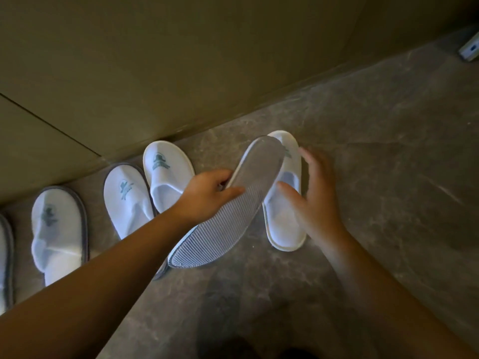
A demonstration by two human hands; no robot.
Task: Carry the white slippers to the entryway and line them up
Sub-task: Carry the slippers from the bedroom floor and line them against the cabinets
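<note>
Several white slippers stand in a row along the wall, toes toward it: a grey-edged one (58, 229), another grey-edged one (127, 200) and a white-edged one (166, 172). My left hand (207, 193) grips a slipper (228, 208) turned sole up, its ribbed grey sole facing me, held above the floor. Under and right of it lies another white slipper (283, 218) on the floor. My right hand (315, 193) hovers over that slipper's right side, fingers spread, holding nothing. A further slipper (4, 263) is cut off at the left edge.
The floor (375, 177) is grey stone. A beige wall (181, 60) runs diagonally behind the row. A small white device (470, 49) sits at the wall's foot, far right. Bare floor lies to the right of the slippers.
</note>
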